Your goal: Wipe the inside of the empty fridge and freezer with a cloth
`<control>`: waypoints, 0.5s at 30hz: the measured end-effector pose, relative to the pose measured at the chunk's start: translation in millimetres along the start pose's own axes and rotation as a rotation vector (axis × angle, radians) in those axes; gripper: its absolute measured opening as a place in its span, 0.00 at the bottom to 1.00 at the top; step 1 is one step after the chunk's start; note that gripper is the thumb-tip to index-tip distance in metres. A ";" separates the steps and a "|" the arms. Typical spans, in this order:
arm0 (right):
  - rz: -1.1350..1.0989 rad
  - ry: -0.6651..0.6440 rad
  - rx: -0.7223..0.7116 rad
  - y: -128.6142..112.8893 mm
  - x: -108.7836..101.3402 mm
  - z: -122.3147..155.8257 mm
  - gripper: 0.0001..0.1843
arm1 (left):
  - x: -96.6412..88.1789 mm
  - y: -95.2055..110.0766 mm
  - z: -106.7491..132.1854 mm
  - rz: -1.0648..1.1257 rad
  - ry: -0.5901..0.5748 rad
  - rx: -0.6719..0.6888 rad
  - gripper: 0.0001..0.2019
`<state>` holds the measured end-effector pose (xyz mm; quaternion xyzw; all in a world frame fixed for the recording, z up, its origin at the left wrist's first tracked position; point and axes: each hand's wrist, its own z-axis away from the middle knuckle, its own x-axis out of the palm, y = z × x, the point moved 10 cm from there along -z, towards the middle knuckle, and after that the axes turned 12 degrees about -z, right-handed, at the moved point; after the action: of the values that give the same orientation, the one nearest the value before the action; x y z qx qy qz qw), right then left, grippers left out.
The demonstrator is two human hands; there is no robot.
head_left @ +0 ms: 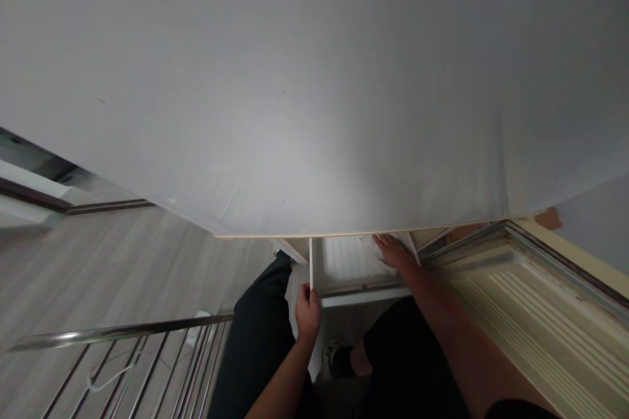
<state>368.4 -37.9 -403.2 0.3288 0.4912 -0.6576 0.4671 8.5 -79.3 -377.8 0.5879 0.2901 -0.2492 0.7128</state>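
A white drawer point(363, 298) is pulled out from beneath a broad pale panel. My left hand point(308, 314) is closed around the drawer's near left corner, with the thumb along the edge. Inside the drawer, my right hand point(392, 252) presses down on a thin, crumpled white wipe point(368, 247). Part of that wipe is hidden under the palm and fingers. Fine parallel lines run along the drawer's bottom. The panel's edge cuts off the drawer's far end.
The large pale panel point(304, 111) fills the upper view. To the right stands a cream-coloured ribbed door interior point(531, 321) with a grey seal. A metal rack point(137, 334) with thin bars is at lower left, a white cable on it. Grey wood-patterned floor point(147, 262) extends left.
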 end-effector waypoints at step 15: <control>-0.181 -0.257 -0.162 -194.5 62.9 -40.8 0.50 | -3.2 4.2 -0.2 0.026 -0.007 0.019 0.10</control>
<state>163.2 -1.6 -405.7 0.1578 0.5064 -0.6920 0.4897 9.1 -78.3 -372.6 0.5975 0.2778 -0.2447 0.7113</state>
